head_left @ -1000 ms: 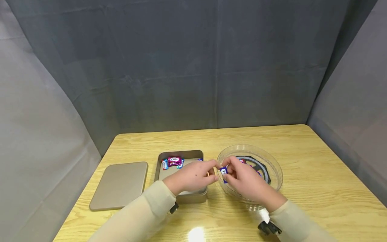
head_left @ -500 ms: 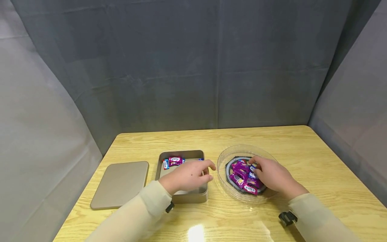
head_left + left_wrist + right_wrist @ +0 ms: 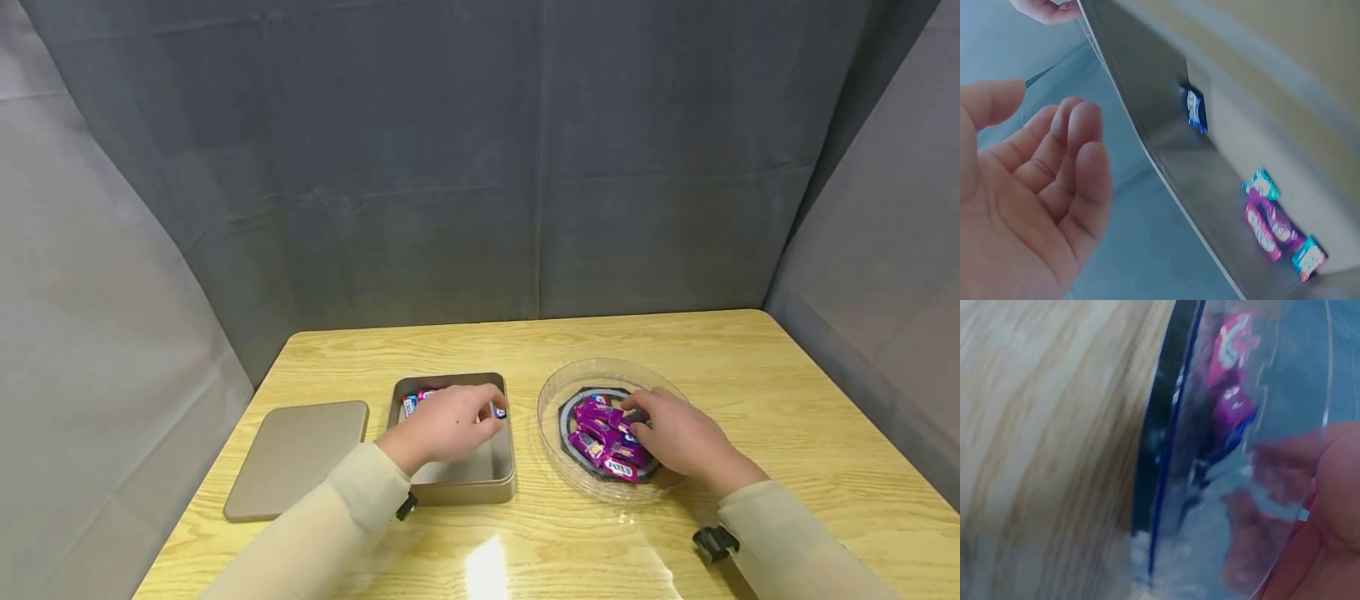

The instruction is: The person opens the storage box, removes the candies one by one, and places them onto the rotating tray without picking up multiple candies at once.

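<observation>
My left hand [image 3: 448,423] hovers over the square metal tin [image 3: 480,492], fingers loosely bent and the palm holding nothing in the left wrist view. A blue-wrapped candy [image 3: 1195,109] lies by the tin's far wall. Farther along that wall is a small cluster of wrapped candies [image 3: 1279,222], purple, pink and light blue. My right hand [image 3: 681,435] reaches over the rim of the clear round bowl [image 3: 551,437]. Its thumb and fingers stand apart beside a pile of mostly purple wrapped candies [image 3: 597,427]. Through the bowl's wall, the right wrist view is blurred; I see no candy gripped.
A flat metal lid [image 3: 298,460] lies on the wooden table [image 3: 757,400] left of the tin. Dark grey cloth [image 3: 420,167] hangs behind the table, with lighter cloth [image 3: 105,333] at the sides. A dark ring-shaped base [image 3: 567,450] shows under the candies.
My right hand has let go of a blue candy and moved right into the bowl. The left hand has moved left, from beside the bowl to above the tin.
</observation>
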Demonstrator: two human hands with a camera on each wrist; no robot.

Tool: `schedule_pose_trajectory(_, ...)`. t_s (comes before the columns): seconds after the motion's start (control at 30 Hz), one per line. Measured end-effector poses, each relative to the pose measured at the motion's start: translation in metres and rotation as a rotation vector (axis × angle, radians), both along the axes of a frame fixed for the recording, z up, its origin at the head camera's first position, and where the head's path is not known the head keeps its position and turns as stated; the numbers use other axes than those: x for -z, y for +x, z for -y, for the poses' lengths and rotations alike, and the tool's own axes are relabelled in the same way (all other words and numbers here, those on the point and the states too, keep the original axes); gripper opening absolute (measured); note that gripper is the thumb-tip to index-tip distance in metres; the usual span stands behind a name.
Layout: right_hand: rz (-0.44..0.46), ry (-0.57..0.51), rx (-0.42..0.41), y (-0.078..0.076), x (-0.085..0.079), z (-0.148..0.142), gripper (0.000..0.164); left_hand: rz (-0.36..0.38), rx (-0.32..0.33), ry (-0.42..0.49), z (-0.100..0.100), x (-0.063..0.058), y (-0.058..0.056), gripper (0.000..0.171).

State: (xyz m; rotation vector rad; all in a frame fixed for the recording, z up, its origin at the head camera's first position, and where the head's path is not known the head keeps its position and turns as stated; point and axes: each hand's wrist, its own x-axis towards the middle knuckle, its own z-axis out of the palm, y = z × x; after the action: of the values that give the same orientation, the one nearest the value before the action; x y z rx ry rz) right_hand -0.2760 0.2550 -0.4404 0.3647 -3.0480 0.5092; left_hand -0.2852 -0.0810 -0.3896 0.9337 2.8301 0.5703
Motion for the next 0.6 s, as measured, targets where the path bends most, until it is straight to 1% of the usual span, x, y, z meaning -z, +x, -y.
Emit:
schedule_pose_trajectory(0.13,-0.034,-0.044,-0.02,0.002,-0.006,0.007,0.026,-0.026,-0.005,-0.04,0.005,-0.006,-0.006,0.023)
schedule_pose_trajectory(0.23,-0.066,-0.07,-0.049,0.002,-0.01,0.015,0.024,-0.048,-0.002,-0.072,0.008,-0.01,-0.015,0.024)
schedule_pose_trajectory(0.33,-0.085,-0.079,-0.076,0.001,-0.012,0.022,0.024,-0.062,0.009,-0.111,0.008,-0.011,-0.025,0.027)
schedule_pose_trajectory(0.4,-0.093,-0.083,-0.087,0.0,-0.013,0.027,0.024,-0.073,0.018,-0.148,0.006,-0.01,-0.032,0.029)
schedule_pose_trajectory(0.5,-0.112,-0.085,-0.099,0.0,-0.016,0.035,0.023,-0.102,0.047,-0.216,0.001,-0.003,-0.043,0.029)
schedule_pose_trajectory(0.6,-0.119,-0.089,-0.103,0.001,-0.018,0.043,0.022,-0.137,0.108,-0.302,-0.005,0.009,-0.053,0.028)
